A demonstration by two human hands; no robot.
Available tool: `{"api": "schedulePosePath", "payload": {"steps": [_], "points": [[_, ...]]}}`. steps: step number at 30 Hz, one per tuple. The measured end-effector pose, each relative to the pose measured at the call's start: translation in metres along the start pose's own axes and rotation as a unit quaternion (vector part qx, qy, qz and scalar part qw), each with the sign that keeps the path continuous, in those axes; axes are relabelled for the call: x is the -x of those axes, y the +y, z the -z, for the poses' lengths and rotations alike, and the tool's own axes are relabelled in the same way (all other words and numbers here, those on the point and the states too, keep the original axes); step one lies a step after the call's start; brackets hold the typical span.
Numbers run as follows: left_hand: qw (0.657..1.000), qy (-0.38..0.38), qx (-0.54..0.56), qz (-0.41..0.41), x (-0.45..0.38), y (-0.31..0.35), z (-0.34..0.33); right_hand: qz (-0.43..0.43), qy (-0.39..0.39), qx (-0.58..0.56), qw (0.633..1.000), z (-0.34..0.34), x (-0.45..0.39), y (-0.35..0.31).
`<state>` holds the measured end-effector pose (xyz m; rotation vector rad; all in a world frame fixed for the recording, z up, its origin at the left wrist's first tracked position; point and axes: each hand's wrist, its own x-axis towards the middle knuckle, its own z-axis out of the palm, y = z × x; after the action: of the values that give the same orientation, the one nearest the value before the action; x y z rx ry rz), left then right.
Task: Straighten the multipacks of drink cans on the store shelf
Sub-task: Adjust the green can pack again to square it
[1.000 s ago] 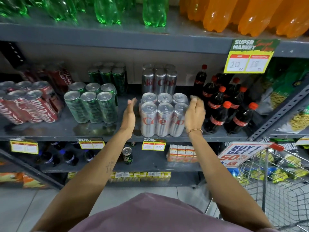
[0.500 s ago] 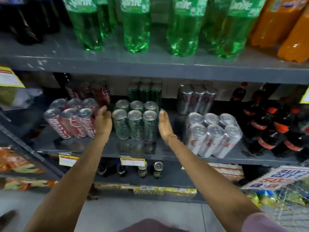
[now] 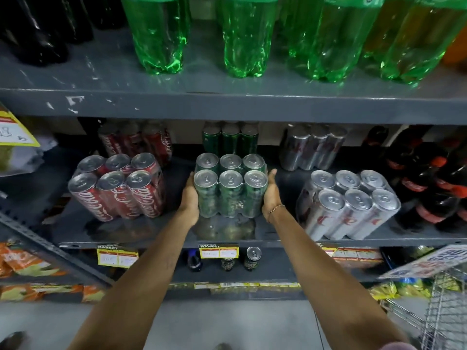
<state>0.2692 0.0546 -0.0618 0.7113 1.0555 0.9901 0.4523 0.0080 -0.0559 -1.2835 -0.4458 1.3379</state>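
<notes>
A shrink-wrapped green can multipack stands upright at the middle of the grey shelf. My left hand presses flat on its left side and my right hand on its right side, clamping it between them. To the left lies a red cola multipack, tilted and turned askew. At the right a silver can multipack leans, also skewed. Behind them stand a second red pack, a green pack and a silver pack.
Small dark cola bottles crowd the shelf's right end. Large green bottles stand on the shelf above. Single cans and price tags sit below. A wire trolley stands at the bottom right, snack bags at the lower left.
My hands left the silver multipack, moved left to the green one, and have closed in from just beside it to press on both its sides. The view has come closer.
</notes>
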Motion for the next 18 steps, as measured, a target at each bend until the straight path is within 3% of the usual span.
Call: {"api": "schedulePosePath", "payload": {"steps": [18], "points": [[1.0,-0.011,-0.016,-0.001,0.034,-0.017,0.009,-0.012,-0.019,0.01,1.0,0.021,0.035,0.015]]}}
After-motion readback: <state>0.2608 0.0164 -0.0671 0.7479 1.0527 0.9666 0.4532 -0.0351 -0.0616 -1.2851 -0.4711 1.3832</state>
